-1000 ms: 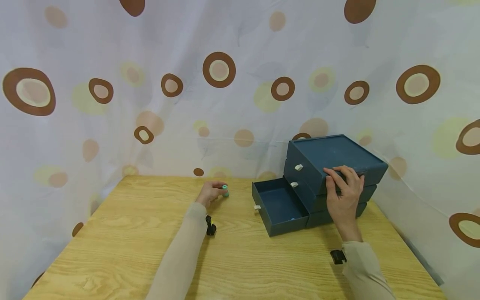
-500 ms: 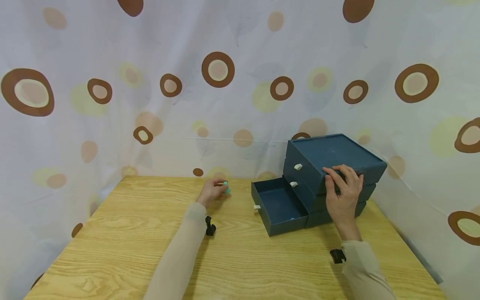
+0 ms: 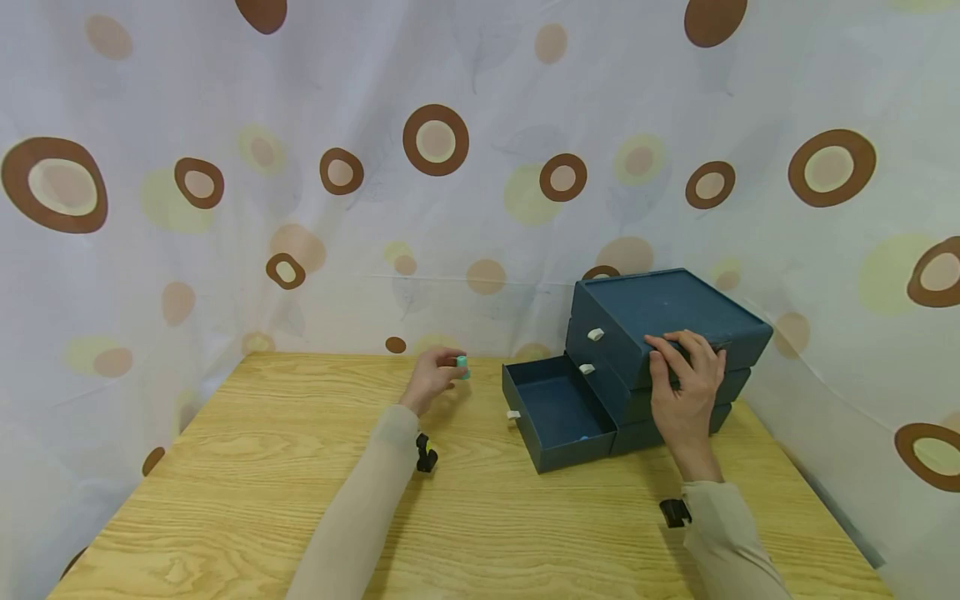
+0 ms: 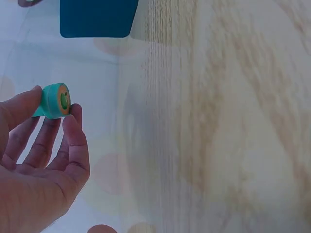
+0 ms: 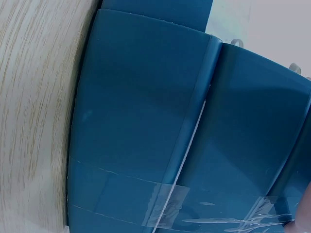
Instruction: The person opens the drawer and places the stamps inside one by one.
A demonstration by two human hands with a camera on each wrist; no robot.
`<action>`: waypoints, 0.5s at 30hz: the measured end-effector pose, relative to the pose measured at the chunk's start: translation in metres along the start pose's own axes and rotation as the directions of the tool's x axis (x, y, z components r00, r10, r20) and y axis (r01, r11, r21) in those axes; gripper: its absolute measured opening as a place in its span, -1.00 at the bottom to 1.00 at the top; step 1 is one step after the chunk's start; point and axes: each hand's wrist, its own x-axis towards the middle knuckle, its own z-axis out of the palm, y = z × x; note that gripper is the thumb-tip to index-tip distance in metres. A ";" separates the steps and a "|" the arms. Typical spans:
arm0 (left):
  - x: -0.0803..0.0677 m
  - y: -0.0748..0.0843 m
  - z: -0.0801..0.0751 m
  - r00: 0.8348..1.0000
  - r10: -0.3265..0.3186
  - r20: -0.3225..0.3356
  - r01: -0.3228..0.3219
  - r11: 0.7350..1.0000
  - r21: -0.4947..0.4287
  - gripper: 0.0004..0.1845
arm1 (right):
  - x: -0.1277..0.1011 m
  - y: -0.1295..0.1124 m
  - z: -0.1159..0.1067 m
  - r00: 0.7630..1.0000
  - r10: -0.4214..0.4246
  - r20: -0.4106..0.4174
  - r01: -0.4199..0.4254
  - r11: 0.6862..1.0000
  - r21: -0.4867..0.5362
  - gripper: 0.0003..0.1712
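My left hand (image 3: 433,372) pinches a small teal toy stamp (image 4: 51,102) between thumb and fingers, above the back of the table. In the left wrist view the stamp's round end is orange with a green picture. To its right stands a dark blue drawer unit (image 3: 667,304) with white pull tabs. Its lowest drawer (image 3: 573,458) is pulled out to the left, and a small light-blue thing (image 3: 585,438) lies inside at the near edge. My right hand (image 3: 688,392) holds the unit's top near edge, fingers on top and thumb against the side.
A wooden table (image 3: 247,500) carries everything. Behind it hangs a pale curtain (image 3: 480,225) with brown rings. In the right wrist view, clear tape (image 5: 167,206) crosses the seams on the unit's side. Two upper drawers, with pull tabs (image 3: 596,334), are closed.
The left hand has lifted the stamp off the table and moved it slightly right and up. The right hand, the unit and the pulled-out drawer have stayed in place.
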 end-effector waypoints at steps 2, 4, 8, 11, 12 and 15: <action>0.000 0.002 0.002 1.000 0.016 -0.007 -0.016 1.000 -0.002 -0.64 | 0.000 0.000 0.000 1.000 0.001 0.001 -0.001 1.000 -0.003 -0.77; 0.001 0.003 0.004 0.999 0.034 -0.010 -0.034 0.999 -0.007 -0.64 | 0.000 0.000 0.000 1.000 0.002 0.001 -0.002 1.000 -0.005 -0.77; 0.003 0.003 0.008 0.997 0.070 -0.014 -0.070 0.997 -0.023 -0.62 | 0.000 0.001 0.001 1.000 0.004 -0.005 -0.004 1.000 0.002 -0.80; 0.004 0.003 0.011 0.996 0.084 -0.026 -0.085 0.996 -0.040 -0.63 | 0.000 0.001 0.001 1.000 0.001 -0.009 -0.001 1.000 0.006 -0.81; 0.004 0.003 0.012 0.996 0.088 -0.032 -0.089 0.995 -0.047 -0.64 | 0.000 0.001 0.001 1.000 0.000 -0.010 0.000 1.000 0.007 -0.82; 0.004 0.004 0.016 0.994 0.095 -0.046 -0.098 0.994 -0.057 -0.66 | 0.000 0.001 0.001 1.000 0.001 -0.008 -0.001 1.000 0.002 -0.82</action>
